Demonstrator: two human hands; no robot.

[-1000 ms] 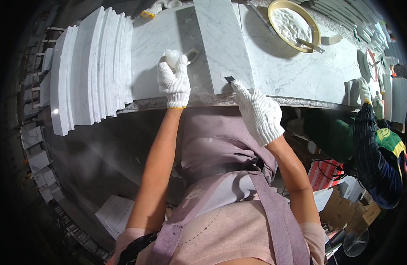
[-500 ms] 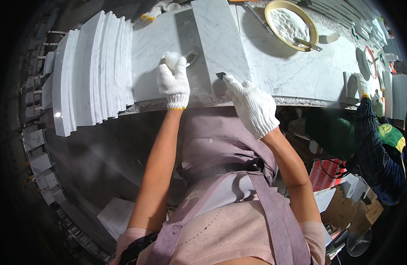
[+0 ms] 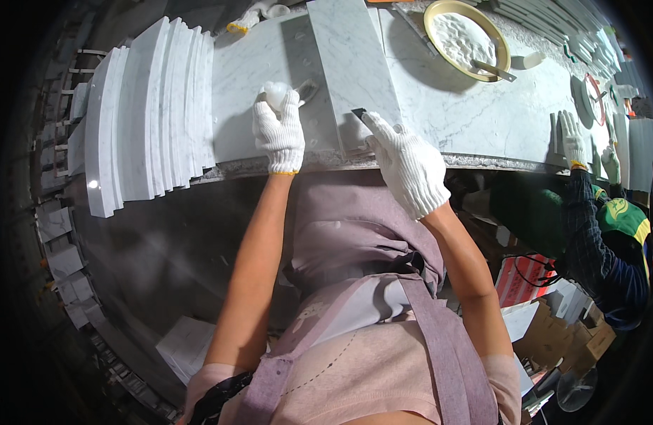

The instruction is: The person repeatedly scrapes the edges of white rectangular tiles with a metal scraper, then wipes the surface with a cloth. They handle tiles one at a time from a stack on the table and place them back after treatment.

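My left hand (image 3: 279,133), in a white knitted glove, is closed round a small whitish rounded thing (image 3: 275,93), perhaps a plastic cup. A flat greyish piece (image 3: 308,91) shows beside its fingers; whether the hand holds it too I cannot tell. My gloved right hand (image 3: 409,164) pinches a small dark flat scraper-like blade (image 3: 359,113) over the near part of a long grey-veined marble strip (image 3: 353,64). The strip lies lengthwise away from me on a wider marble slab (image 3: 454,117). The fingers hide part of the dark piece.
Several marble strips (image 3: 151,113) stand on edge at the left. A yellow bowl (image 3: 507,42) of white paste, with a putty knife (image 3: 494,70) across its rim, sits far right. A loose glove (image 3: 250,20) lies at the back. A co-worker's gloved hand (image 3: 573,140) is at the right.
My right hand has shifted slightly right and away from me with the dark blade. My left hand has stayed put. The co-worker's hand has moved left and now lies with fingers stretched.
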